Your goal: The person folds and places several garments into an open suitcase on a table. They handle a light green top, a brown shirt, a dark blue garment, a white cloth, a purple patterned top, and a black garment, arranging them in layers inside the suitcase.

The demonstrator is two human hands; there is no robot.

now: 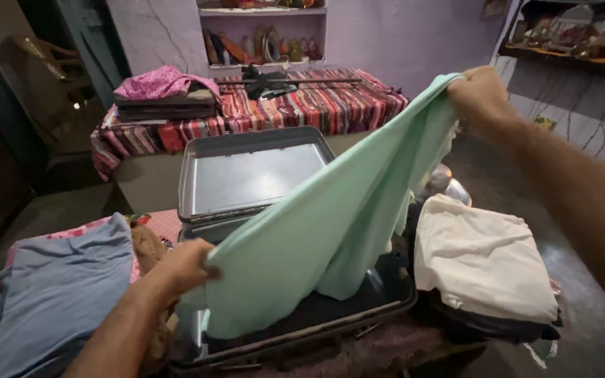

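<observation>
A mint green cloth (323, 224) is stretched out between my two hands above an open metal trunk (316, 318). My left hand (180, 269) grips its lower left edge near the trunk's front corner. My right hand (481, 94) is raised high at the right and pinches the cloth's upper corner. The cloth slopes down from right to left and its lower part hangs into the trunk, over dark contents. The trunk's grey lid (246, 171) stands open behind it.
A folded blue-grey garment (61, 290) lies at the left, a folded cream cloth (481, 259) on dark clothes at the right. Behind stands a bed with a striped cover (302, 108), a pink bundle (159, 82) and wall shelves (264, 35).
</observation>
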